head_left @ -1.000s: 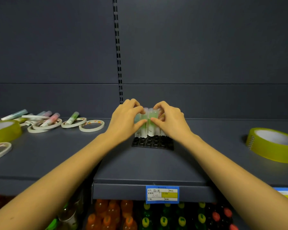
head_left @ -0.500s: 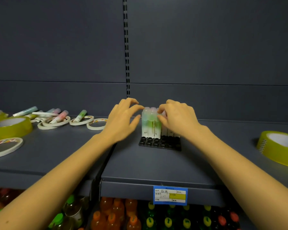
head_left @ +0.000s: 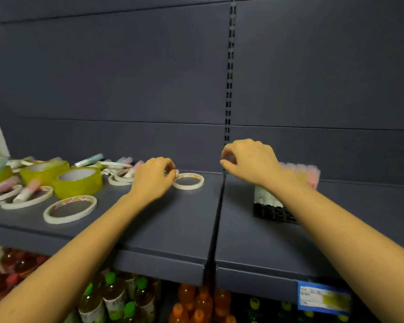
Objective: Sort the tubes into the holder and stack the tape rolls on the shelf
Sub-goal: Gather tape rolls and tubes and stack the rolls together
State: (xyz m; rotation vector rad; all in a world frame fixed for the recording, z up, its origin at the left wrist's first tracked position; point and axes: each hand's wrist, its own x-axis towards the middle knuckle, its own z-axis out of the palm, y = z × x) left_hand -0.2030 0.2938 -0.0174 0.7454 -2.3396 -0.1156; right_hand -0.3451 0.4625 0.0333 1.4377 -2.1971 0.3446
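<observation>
Reaching out over the shelf (head_left: pixel 173 224), the hands are spread well apart, and the next move turns on that split. The left hand (head_left: pixel 153 179) is low over the left board with its fingers curled down and its fingertips at the near rim of a thin tape ring (head_left: pixel 189 181). I cannot tell whether it pinches that ring or only touches it. The right hand (head_left: pixel 250 164) hovers by the gap (head_left: pixel 219 206) between the two boards. Its fingers are curled in, thumb close to forefinger, with nothing to be seen between them. Just right of it and lower, partly behind its wrist, stands the black holder (head_left: pixel 275 212) with upright tubes (head_left: pixel 299 174) in it.

Everything unsorted lies on the left hand's side. A pink tube (head_left: pixel 132 170) lies flat just beside that hand, across a second ring (head_left: pixel 119 181), with its long axis running from near-left to far-right. A teal tube (head_left: pixel 89 160) lies further back on much the same line. Two yellow tape rolls (head_left: pixel 78 181) sit side by side further left, and a wide ring (head_left: pixel 70 209) lies nearer the shelf edge.

The left hand looks much the nearer for any pick. A loose tube would have to travel rightward across the gap and be tipped from flat to upright. The right hand seems better placed to seat it in the holder.
</observation>
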